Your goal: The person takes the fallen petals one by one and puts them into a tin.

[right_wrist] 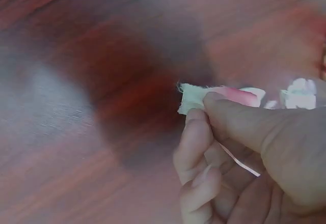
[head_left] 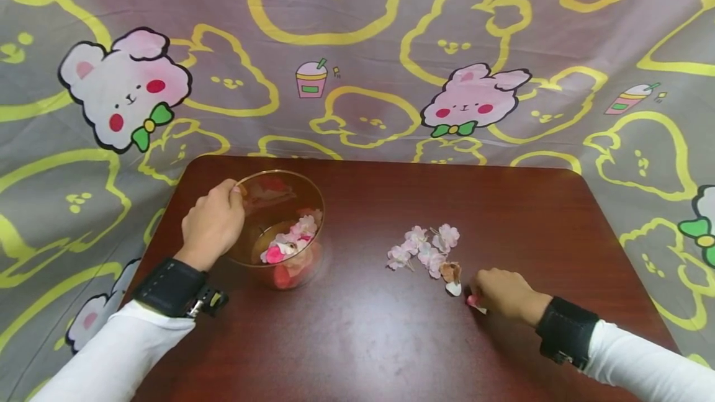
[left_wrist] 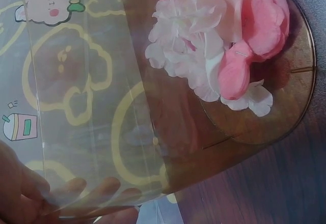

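Observation:
My left hand point(head_left: 212, 223) grips the rim of a see-through amber bowl point(head_left: 323, 194), thumb over the edge, and the bowl leans. Inside lie pale pink blossoms point(left_wrist: 188, 35) and darker pink petals point(left_wrist: 264, 25). At the right, my right hand point(head_left: 505, 291) pinches a pink petal point(right_wrist: 239, 95) with a pale, frayed end between thumb and forefinger. The petal is just above or on the table; which, I cannot tell. Left of that hand lie a brown dried piece point(head_left: 450, 272) and a white petal point(head_left: 454, 289), beside several light pink blossoms point(head_left: 416, 239).
The dark red-brown table point(head_left: 357, 340) has a glossy top with rounded far corners. Behind and around it hangs a grey curtain point(head_left: 368, 67) printed with yellow outlines and cartoon rabbits. Each wrist wears a black band point(head_left: 170, 287).

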A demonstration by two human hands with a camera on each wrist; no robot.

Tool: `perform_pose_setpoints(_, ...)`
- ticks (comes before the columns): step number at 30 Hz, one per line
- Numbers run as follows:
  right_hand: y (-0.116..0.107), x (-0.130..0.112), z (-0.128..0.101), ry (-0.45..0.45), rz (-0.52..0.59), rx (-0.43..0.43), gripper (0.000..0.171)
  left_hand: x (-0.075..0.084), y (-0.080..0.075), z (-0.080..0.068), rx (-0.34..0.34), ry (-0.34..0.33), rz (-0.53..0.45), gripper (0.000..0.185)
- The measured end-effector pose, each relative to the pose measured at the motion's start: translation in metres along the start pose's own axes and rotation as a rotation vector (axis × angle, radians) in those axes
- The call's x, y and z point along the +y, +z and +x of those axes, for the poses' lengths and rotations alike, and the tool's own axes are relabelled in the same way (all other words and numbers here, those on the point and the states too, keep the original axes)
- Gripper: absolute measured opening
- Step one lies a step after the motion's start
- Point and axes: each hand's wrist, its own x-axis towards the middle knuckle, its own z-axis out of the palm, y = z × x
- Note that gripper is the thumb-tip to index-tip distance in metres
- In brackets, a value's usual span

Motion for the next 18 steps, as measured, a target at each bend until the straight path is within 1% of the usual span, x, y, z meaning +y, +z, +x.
perform_pose_setpoints(3,-0.008,-0.004,0.002,-0.030,0.032,0.027,0.028,0.001,0.000,0.000,-0.003,0.000,0.001,0.044)
perform_pose_setpoints(6,-0.018,-0.011,0.005,-0.062,0.035,0.073,0.029,0.001,0.000,0.000,-0.005,0.001,0.001,0.043)
perform_pose_setpoints(9,-0.026,-0.019,0.008,-0.098,0.034,0.112,0.023,0.001,-0.001,0.000,-0.007,0.002,0.001,0.043)
perform_pose_setpoints(12,-0.033,-0.028,0.012,-0.124,0.045,0.123,0.016,0.000,-0.001,0.000,-0.008,0.003,0.002,0.043)
perform_pose_setpoints(18,-0.045,-0.048,0.022,-0.153,0.061,0.123,0.010,0.001,-0.001,0.001,-0.011,0.005,0.005,0.043)
